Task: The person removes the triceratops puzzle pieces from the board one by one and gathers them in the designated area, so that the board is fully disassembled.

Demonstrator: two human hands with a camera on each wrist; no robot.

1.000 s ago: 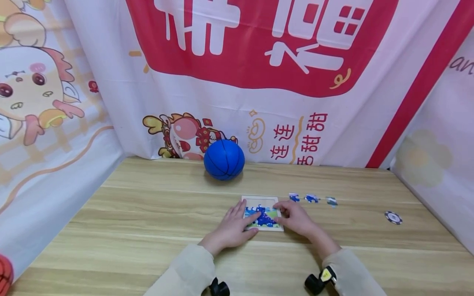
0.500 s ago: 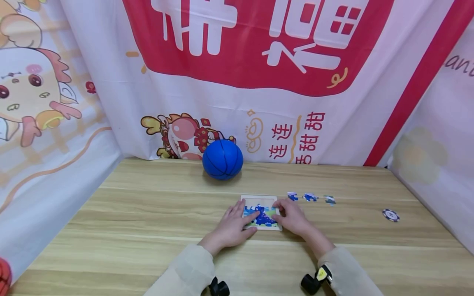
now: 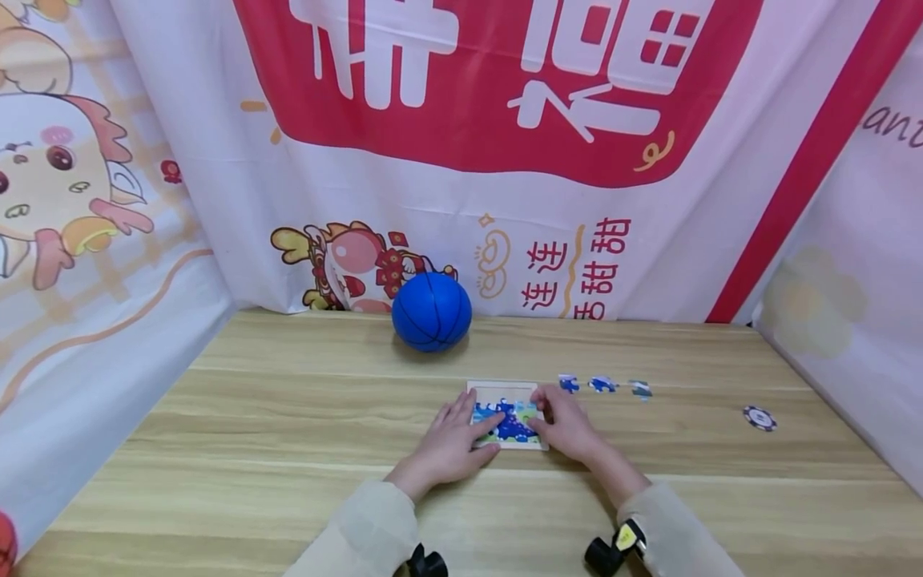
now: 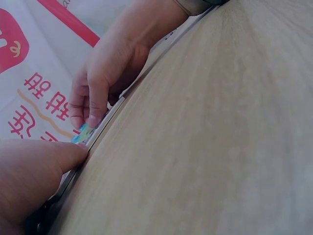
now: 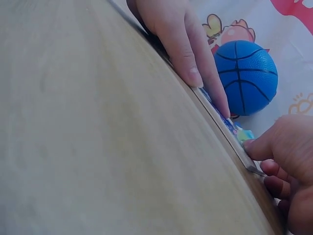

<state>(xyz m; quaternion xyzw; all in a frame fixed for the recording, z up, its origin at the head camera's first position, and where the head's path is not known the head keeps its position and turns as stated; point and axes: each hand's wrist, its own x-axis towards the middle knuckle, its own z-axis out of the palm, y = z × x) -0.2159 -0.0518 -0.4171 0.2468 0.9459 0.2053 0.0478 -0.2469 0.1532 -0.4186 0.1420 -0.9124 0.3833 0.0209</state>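
Note:
A jigsaw puzzle tray [image 3: 503, 385] with a pale raised rim lies on the table, its lower part filled with blue and green pieces and a bare strip along its far side. My left hand [image 3: 453, 441] rests on its left side, fingers spread, the index finger reaching across the blue picture. At the right edge, my right hand [image 3: 568, 426] pinches a green and light-blue puzzle piece [image 5: 244, 133] between thumb and fingers. In the left wrist view this piece [image 4: 82, 133] stands slightly tilted above the rim. The fingers partly cover it.
Several loose pieces lie in a row right of the tray, among them a blue puzzle piece [image 3: 602, 385]. Farther right is a poker chip [image 3: 760, 418]. A blue toy basketball [image 3: 432, 312] sits behind, by the printed cloth [image 3: 497, 192]. A red ball [image 3: 6, 542] shows at the left edge.
The right thumb and fingers have shifted slightly left at the tray's right edge, and more of the green piece shows. The left hand stays in place on the puzzle.

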